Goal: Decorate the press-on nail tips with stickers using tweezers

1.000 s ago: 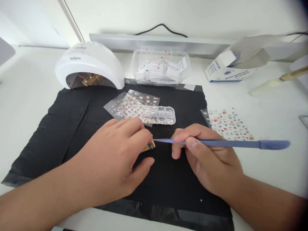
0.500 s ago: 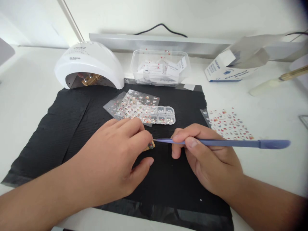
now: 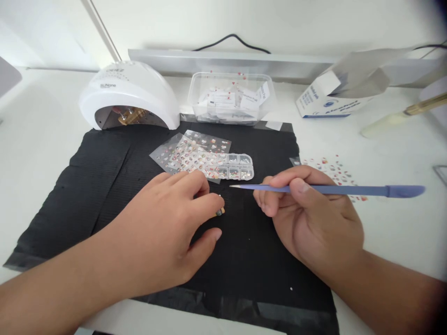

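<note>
Left hand point(image 3: 164, 232): pinches a small nail tip point(image 3: 220, 211), tan with colored dots.
Right hand point(image 3: 314, 223): grips a thin blue pen point(image 3: 331, 190).

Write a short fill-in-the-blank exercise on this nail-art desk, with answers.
1. The right hand holds a thin tool coloured ____.
2. Both hands work over a mat coloured ____.
3. The white nail lamp stands at the mat's far ____ corner.

Answers: blue; black; left

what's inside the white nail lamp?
Through the opening of the white nail lamp, a gold-coloured object with something red beside it shows on the lamp floor. The dome hides the rest of the inside.
</note>
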The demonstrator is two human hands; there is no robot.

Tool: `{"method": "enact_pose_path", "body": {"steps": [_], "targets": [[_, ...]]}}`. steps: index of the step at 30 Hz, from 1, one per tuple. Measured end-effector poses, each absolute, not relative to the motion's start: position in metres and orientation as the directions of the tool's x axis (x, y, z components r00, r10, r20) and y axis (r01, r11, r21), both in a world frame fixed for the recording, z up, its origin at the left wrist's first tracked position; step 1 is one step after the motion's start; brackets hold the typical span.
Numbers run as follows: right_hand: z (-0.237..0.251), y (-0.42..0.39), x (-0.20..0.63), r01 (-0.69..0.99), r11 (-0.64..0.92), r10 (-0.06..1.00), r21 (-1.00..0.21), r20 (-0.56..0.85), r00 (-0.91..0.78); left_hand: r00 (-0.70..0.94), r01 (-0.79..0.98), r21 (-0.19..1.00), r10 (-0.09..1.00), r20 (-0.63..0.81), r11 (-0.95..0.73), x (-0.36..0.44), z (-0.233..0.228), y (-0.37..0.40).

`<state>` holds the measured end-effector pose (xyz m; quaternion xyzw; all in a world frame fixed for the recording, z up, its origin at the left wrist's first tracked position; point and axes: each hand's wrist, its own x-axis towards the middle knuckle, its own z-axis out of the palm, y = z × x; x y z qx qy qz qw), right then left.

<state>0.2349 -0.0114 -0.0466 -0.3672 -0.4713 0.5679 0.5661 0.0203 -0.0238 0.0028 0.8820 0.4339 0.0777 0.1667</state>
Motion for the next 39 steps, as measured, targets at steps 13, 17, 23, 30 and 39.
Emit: {"method": "enact_pose_path", "body": {"steps": [13,17,23,30,39], "targets": [[-0.0464,-0.0043,0.235,-0.263,0.138,0.99,-0.955,0.144,-0.001,0.616,0.712,0.367,0.783,0.082,-0.599,0.0177,0.0075,-0.02],[-0.0461,-0.0031,0.2347,-0.276,0.103,0.994,-0.956,0.106,0.001,0.638,0.7,0.382,0.769,0.044,-0.603,0.0179,0.0049,-0.0198],[-0.0471,-0.0026,0.2347,-0.305,0.083,0.996,-0.949,0.086,0.003,0.637,0.688,0.365,0.763,0.11,-0.627,0.0164,0.0052,-0.0195],[-0.0485,-0.0025,0.2347,-0.311,0.094,0.995,-0.946,0.098,0.003,0.65,0.669,0.386,0.752,0.112,-0.636,0.0153,0.0058,-0.0194],[-0.0492,-0.0022,0.2344,-0.331,0.092,0.995,-0.939,0.096,0.003,0.596,0.657,0.415,0.771,0.226,-0.629,0.0121,0.0071,-0.0166]]}}
